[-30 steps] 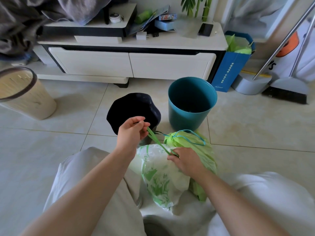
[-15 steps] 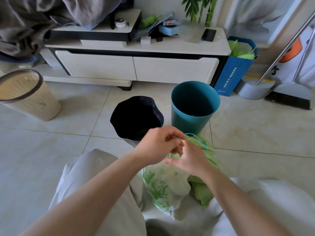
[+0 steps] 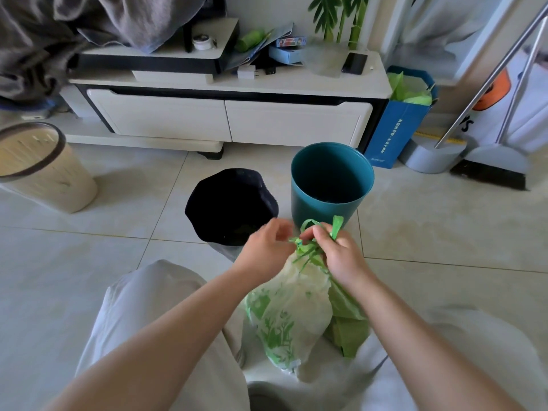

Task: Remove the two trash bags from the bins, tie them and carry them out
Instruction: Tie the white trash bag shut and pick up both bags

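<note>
One trash bag (image 3: 292, 304), right hand (image 3: 341, 255) gripping green ties (image 3: 337, 229), left hand (image 3: 264, 250) alongside

Left hand (image 3: 267, 247) and right hand (image 3: 341, 255) pinch the green drawstring (image 3: 336, 228) atop the trash bag (image 3: 296, 307)

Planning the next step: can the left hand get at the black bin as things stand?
Probably yes: the left hand is right beside the black bin, nothing between them. But it looks busy pinching the green ties, so it must let go first.
</note>
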